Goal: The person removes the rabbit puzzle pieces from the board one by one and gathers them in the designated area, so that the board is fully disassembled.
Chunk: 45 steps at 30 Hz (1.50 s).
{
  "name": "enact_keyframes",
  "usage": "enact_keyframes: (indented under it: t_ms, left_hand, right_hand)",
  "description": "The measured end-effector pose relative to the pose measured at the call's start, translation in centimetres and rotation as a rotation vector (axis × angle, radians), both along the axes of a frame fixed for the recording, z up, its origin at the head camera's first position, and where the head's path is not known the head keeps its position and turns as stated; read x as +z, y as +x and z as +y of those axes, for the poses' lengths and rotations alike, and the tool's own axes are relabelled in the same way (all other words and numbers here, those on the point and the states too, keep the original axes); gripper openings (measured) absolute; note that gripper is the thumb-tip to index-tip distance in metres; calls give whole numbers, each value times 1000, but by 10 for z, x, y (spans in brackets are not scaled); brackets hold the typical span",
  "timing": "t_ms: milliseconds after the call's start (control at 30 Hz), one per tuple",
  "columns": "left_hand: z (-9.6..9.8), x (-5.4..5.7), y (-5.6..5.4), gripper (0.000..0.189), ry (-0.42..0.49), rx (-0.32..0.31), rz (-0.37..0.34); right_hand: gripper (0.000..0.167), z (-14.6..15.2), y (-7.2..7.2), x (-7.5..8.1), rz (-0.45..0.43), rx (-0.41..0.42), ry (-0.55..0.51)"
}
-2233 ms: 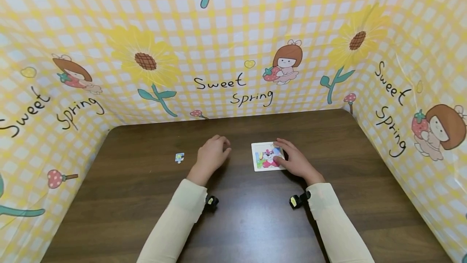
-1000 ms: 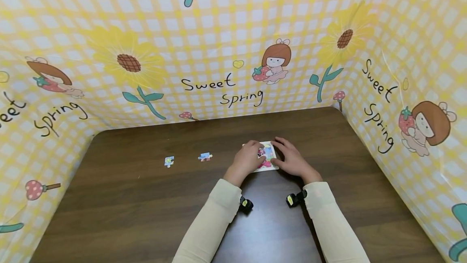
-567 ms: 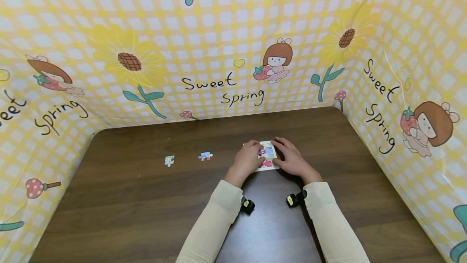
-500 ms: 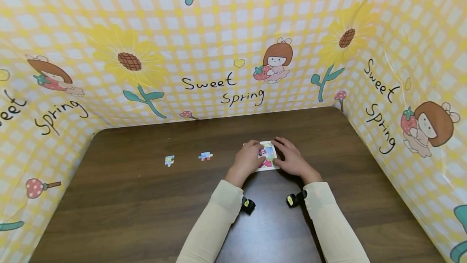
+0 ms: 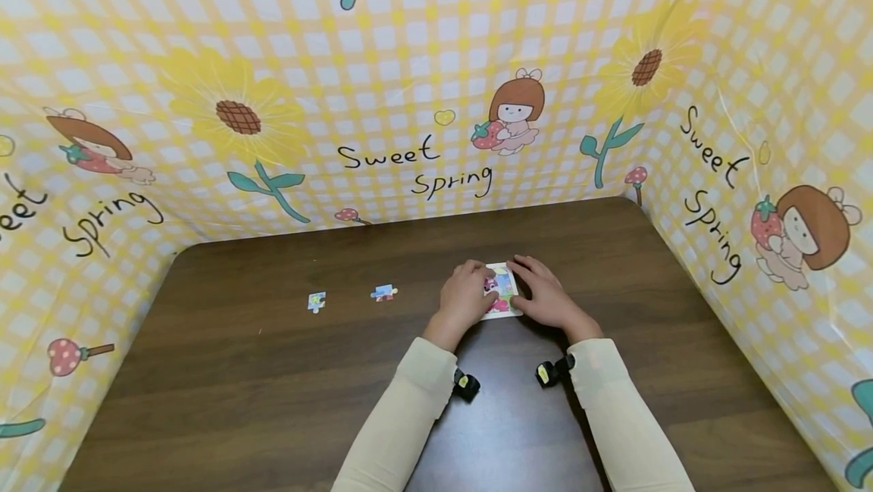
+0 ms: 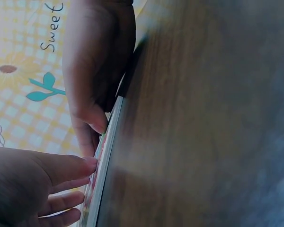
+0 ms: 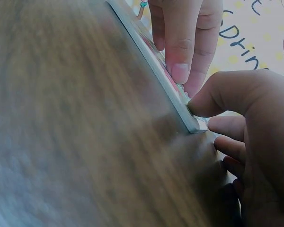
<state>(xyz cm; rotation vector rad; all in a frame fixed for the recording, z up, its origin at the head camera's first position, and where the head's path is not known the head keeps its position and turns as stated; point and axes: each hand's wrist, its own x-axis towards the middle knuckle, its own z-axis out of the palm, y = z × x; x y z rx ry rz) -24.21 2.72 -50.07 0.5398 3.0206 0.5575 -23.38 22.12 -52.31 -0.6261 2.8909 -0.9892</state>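
Sleeves: two cream sleeves (image 5: pixel 398 416) are reaching in from the near edge, and a black wrist camera (image 5: pixel 467 386) is sitting at each cuff.
Right hand: the right hand (image 5: pixel 551 301) is resting at the right side of the board, thumb on its near corner, fingers spreading wide along the edge.
Left hand: the left hand (image 5: pixel 464 296) is covering the left part, its thumb touching the picture; whether it is pinching a piece, I cannot tell.
Puzzle board: the white-rimmed puzzle board (image 5: pixel 503 314) is lying on the brown surface (image 5: pixel 273 401) between both hands.
Loose pieces: one blue piece (image 5: pixel 384 293) is lying left of the left hand, and another piece (image 5: pixel 317 302) is lying farther left, apart from it.
Backdrop: a yellow checked cloth (image 5: pixel 395 60) is standing behind, showing sunflowers and "Sweet Spring".
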Motion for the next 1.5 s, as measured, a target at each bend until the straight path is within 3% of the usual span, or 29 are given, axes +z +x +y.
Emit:
enact_keyframes:
  t_ms: [867,1133,1500]
  left_hand:
    - [-4,-1,-2,45,8,-7,-16]
    - [-6,-1,-4,55,-26,-19,-16]
    - [-5,-4,-5,53,-55,-37,-20]
  right_hand:
    - [64,-1,1,-1,2,-5,1]
    - [64,-1,2,2,-8,-4,-2]
    - [64,-1,3,2,-5,-7,3]
